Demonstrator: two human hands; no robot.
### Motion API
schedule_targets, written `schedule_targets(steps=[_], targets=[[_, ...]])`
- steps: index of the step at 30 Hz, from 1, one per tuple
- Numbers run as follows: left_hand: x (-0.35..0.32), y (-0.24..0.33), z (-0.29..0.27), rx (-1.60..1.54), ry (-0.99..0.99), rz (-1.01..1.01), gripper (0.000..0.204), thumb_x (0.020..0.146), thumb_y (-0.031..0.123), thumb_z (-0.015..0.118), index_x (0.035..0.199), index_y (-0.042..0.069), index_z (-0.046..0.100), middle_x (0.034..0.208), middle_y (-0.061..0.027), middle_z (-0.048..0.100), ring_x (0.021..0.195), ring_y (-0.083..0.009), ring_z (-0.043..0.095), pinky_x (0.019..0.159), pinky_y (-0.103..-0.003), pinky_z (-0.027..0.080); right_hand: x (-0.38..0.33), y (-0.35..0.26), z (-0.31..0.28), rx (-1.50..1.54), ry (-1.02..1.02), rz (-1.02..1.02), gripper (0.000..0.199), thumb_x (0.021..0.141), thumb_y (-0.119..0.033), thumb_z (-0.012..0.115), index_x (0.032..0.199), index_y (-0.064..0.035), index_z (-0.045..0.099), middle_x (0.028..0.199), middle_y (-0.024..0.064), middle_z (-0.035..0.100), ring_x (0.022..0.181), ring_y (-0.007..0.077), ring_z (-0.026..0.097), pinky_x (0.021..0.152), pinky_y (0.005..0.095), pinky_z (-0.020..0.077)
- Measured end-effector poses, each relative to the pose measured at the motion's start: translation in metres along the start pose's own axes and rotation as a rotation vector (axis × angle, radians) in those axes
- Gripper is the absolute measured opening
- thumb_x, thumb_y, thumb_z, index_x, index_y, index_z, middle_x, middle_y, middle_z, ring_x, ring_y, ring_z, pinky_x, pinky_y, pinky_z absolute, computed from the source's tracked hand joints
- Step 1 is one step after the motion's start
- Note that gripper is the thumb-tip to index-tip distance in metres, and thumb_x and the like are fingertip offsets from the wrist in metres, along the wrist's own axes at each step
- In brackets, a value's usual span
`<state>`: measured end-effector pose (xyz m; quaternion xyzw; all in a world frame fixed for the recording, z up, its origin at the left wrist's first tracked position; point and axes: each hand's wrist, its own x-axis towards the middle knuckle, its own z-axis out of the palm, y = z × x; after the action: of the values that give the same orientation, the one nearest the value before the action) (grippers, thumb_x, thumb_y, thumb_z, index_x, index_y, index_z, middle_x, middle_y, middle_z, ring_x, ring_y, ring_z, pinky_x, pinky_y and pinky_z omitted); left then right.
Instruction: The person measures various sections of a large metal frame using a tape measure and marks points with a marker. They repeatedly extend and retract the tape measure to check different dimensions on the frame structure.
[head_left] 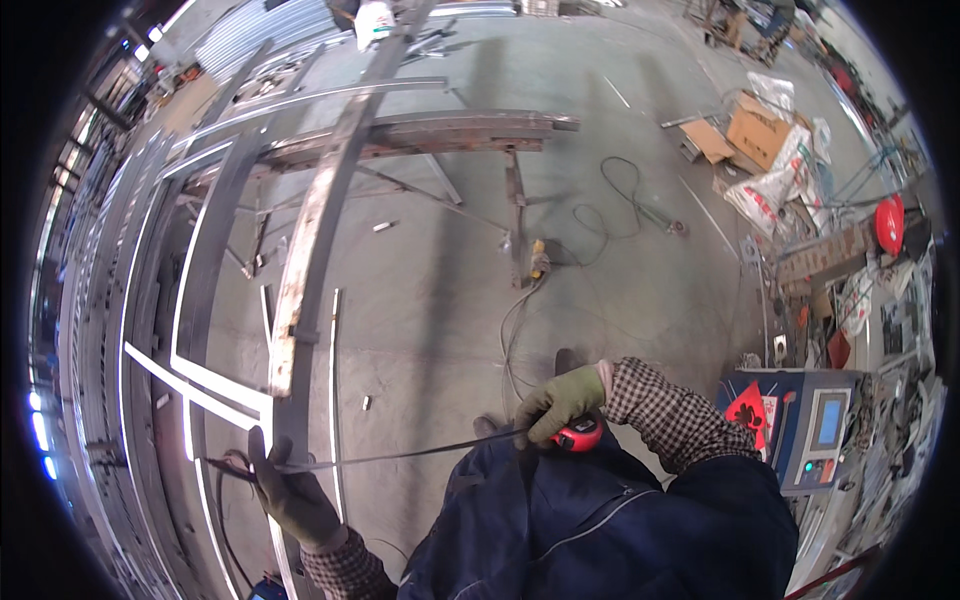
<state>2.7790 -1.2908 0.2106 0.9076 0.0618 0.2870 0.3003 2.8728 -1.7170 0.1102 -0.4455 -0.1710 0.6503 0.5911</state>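
Observation:
A red tape measure (582, 434) is in my right hand (563, 402), whose gloved fingers close round it just in front of my dark jacket. Its blade (400, 457) stretches out to the left, roughly level, to my left hand (297, 503). That hand, also in an olive glove, pinches the blade near its far end, with thumb and forefinger pointing up. Beside its fingertips is a dark, looped tool or cable end (232, 464), too small to make out; whether the hand holds it I cannot tell. Close by stands a light metal frame (225, 385).
A long steel beam (325, 205) crosses a rusty trestle (450, 130) at the left. Cables and a yellow-ended power tool (540, 260) lie on the floor. To the right are a blue machine with a screen (820, 430), a cardboard box (757, 130), sacks and a red helmet (889, 225).

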Motion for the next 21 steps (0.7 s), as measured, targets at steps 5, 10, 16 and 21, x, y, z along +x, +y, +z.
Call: schedule_targets(steps=[5,10,16,21], targets=[[0.053,0.057,0.111,-0.662,0.031,-0.385,0.052,0.115,0.031,0.047,0.155,-0.002,0.049,0.137,-0.0214,0.064,0.111,-0.0209,0.069,0.087,-0.025,0.054,-0.114,0.039,-0.073,0.007,0.220,-0.008,0.034,0.100,-0.021,0.075,0.128,-0.0020,0.072,0.098,0.0019,0.073,0.089,0.0092,0.067,0.080,0.0261,0.0540],[0.086,0.166,0.247,-0.834,-0.125,-0.462,0.050,0.113,0.034,0.050,0.150,0.000,0.054,0.127,-0.0148,0.071,0.074,-0.0071,0.063,0.056,-0.016,0.046,-0.239,0.048,-0.132,0.015,0.380,-0.047,0.037,0.100,-0.022,0.076,0.133,-0.0043,0.070,0.101,0.0010,0.073,0.086,0.0086,0.067,0.079,0.0259,0.0547],[0.077,0.311,0.413,-0.970,-0.804,-0.693,0.046,0.109,0.035,0.059,0.141,0.002,0.062,0.105,-0.0090,0.076,0.053,-0.0024,0.047,0.047,-0.021,0.036,-0.350,0.002,-0.171,-0.018,0.622,-0.089,0.041,0.102,-0.024,0.073,0.137,-0.0044,0.068,0.108,0.0006,0.075,0.094,0.0093,0.068,0.090,0.0267,0.0548],[0.044,0.409,0.531,-0.920,-1.452,-0.328,0.042,0.107,0.034,0.064,0.137,0.004,0.066,0.108,-0.0074,0.078,0.087,-0.0100,0.066,0.079,-0.026,0.053,-0.409,-0.026,-0.233,-0.185,0.799,0.016,0.040,0.102,-0.032,0.071,0.131,-0.0044,0.071,0.102,0.0049,0.076,0.092,0.0101,0.069,0.085,0.0281,0.0561]])
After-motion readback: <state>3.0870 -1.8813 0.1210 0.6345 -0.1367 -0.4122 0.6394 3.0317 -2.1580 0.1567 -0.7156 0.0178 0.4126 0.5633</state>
